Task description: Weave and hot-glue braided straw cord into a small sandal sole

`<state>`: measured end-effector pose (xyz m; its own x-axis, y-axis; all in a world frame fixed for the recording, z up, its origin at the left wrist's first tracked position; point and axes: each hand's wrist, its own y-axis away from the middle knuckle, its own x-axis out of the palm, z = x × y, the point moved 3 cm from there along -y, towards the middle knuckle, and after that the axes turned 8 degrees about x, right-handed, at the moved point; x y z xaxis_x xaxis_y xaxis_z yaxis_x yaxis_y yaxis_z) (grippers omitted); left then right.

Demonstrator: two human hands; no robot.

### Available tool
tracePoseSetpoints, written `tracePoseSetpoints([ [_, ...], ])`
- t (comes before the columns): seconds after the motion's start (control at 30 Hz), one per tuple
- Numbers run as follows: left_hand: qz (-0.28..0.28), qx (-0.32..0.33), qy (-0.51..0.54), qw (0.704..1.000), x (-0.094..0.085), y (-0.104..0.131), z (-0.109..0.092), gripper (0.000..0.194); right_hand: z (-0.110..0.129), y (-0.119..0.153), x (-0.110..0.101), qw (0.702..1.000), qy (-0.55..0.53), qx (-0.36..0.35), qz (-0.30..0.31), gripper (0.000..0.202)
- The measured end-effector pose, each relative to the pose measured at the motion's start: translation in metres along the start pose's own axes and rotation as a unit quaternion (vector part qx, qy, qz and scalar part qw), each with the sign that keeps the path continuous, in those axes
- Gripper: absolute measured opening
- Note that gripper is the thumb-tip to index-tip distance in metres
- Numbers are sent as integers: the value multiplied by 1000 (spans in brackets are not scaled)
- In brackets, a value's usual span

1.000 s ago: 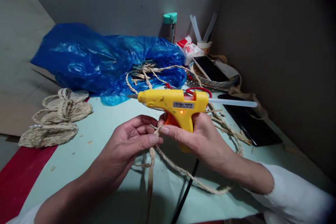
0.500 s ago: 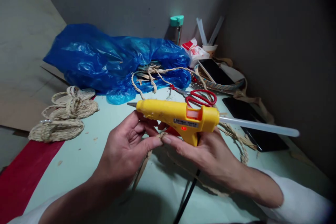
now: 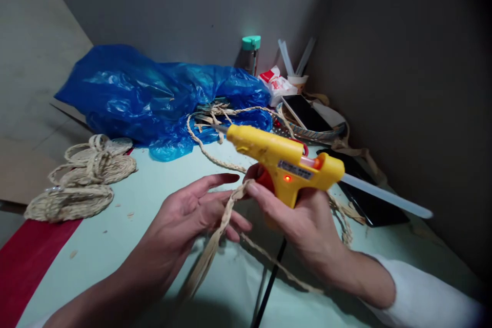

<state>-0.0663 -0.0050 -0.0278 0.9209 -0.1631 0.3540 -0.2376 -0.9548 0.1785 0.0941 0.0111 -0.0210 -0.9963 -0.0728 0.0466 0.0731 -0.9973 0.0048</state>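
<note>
Our right hand (image 3: 298, 220) gripped the yellow plastic glue gun (image 3: 269, 151), nozzle toward ten o'clock, and pinched the tan twisted straw strand (image 3: 224, 223); our left hand (image 3: 188, 218) was loosely open beside the strand; a crumpled blue plastic bag (image 3: 130, 95) lay at eleven o'clock.
</note>
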Motion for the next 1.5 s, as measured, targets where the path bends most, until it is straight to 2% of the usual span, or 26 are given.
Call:
tracePoseSetpoints([
  [0.07, -6, -17, 10, 1000, -1, 1, 0, 61, -2, -5, -7, 1000, 8, -1, -23, 10],
  [0.1, -27, -28, 1, 999, -4, 0, 0, 63, -3, -9, -11, 999, 8, -1, -32, 13],
  [0.2, -135, -22, -41, 990, -22, -5, -2, 55, -4, -18, -23, 996, -20, -15, -86, 19],
  [0.27, -192, 43, -86, 977, -34, -9, -7, 40, -4, -22, -28, 994, -41, -20, -103, 22],
  [0.37, -232, 155, -157, 947, -46, -12, -17, 25, -6, -26, -29, 996, -46, -8, -74, 23],
  [0.47, -225, 201, -194, 933, -49, -12, -21, 18, -8, -26, -27, 998, -45, 16, -37, 24],
  [0.6, -172, 154, -171, 958, -41, -13, -18, 17, -10, -24, -22, 999, -36, 39, 5, 25],
  [0.67, -142, 127, -174, 966, -34, -12, -15, 26, -9, -22, -21, 999, -19, 37, 2, 24],
  [0.73, -109, 127, -190, 967, -26, -9, -14, 35, -7, -20, -19, 999, 4, 33, -10, 25],
  [0.83, -87, 152, -251, 952, -15, -5, -13, 26, -5, -18, -18, 999, 23, 21, -32, 24],
  [0.97, -59, 204, -374, 903, -8, -3, -13, 12, -5, -16, -17, 998, 21, 8, -53, 24],
  [1.07, -37, 240, -401, 884, -6, -2, -13, 8, -5, -14, -15, 998, 23, 3, -62, 24],
  [1.23, -48, 237, -401, 884, -7, -2, -14, 2, -2, -9, -13, 997, 0, -33, -71, 20],
  [1.33, -99, 254, -391, 879, -11, -3, -19, 6, 2, -5, -11, 999, 2, -23, -32, 20],
  [1.4, -150, 296, -388, 860, -15, -2, -25, 8, 4, -1, -9, 1000, 13, -10, 13, 18],
  [1.5, -201, 379, -398, 811, -22, 3, -35, 21, 8, 3, -9, 999, 14, -15, 49, 15],
])
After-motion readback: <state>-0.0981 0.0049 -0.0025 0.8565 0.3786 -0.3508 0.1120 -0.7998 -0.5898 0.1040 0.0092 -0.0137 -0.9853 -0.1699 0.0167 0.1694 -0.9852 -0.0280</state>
